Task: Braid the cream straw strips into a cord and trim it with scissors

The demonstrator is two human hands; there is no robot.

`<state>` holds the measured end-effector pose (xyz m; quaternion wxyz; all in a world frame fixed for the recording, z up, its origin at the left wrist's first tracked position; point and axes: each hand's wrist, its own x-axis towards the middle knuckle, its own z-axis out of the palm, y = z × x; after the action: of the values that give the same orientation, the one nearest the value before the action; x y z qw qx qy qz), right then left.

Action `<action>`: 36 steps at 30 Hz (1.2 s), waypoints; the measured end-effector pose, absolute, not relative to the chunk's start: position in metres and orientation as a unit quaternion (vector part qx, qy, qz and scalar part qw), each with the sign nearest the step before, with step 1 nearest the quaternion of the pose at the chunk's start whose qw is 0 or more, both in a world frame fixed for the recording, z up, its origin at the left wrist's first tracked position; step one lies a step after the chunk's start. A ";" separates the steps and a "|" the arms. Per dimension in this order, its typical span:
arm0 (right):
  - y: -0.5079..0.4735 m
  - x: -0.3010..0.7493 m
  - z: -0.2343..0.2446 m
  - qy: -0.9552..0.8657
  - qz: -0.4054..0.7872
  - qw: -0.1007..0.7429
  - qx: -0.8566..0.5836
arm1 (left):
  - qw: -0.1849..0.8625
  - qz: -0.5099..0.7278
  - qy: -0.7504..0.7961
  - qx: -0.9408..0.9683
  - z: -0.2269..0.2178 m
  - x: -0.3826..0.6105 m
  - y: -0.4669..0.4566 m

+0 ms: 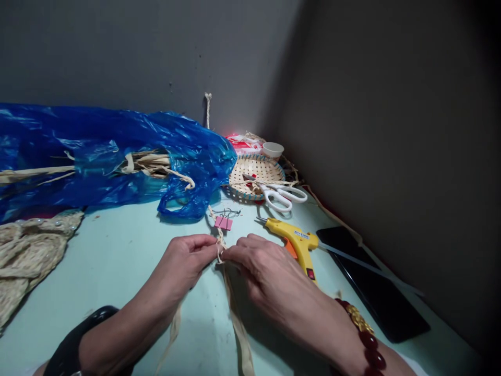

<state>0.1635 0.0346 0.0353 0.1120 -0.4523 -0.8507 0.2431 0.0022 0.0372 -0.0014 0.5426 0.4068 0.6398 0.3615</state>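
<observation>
Between my fingertips is a pale plant-fibre braid (221,243), its upper end running under a pink binder clip (223,223). My left hand (191,256) pinches the braid from the left, thumb and forefinger together. From the right, my right hand (262,266) closes on it, with most of its fingers curled out of sight. A long loose fibre strip (237,313) hangs from the braid toward me, and a thinner strip (174,326) trails below my left hand. To the right of my right hand lies a yellow glue gun (295,237) with a glue stick in its back.
A blue plastic bag (129,128) with dry fibre strips lies along the back left. A woven basket (238,166) holds white-handled scissors (279,198), with a white cup (273,150) behind. A black phone (376,287) lies at right, a woven fibre piece (31,256) at left.
</observation>
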 end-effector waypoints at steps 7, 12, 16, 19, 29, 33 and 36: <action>0.042 0.162 0.029 -0.864 0.112 0.072 -0.486 | 0.541 0.363 0.631 0.423 -0.003 0.002 0.038; 0.045 0.157 0.018 -0.864 0.021 0.060 -0.499 | 0.553 0.377 0.620 0.408 -0.007 0.002 0.037; 0.045 0.151 0.017 -0.862 0.019 0.050 -0.504 | 0.543 0.379 0.621 0.419 -0.008 0.003 0.038; 0.046 0.149 0.017 -0.866 0.035 0.053 -0.497 | 0.530 0.379 0.621 0.435 -0.008 0.002 0.037; 0.043 0.142 0.009 -0.889 -0.088 0.101 -0.437 | 0.567 0.396 0.580 0.431 -0.008 0.002 0.034; 0.039 0.139 0.003 -0.904 -0.107 0.116 -0.397 | 0.590 0.378 0.580 0.416 -0.001 0.003 0.035; 0.039 0.139 0.000 -0.903 -0.105 0.140 -0.393 | 0.578 0.367 0.586 0.433 -0.002 0.001 0.036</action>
<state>0.1393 0.0395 -0.0001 0.1405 -0.3927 -0.9029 -0.1046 0.0005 0.0355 -0.0017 0.5784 0.4327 0.5862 0.3670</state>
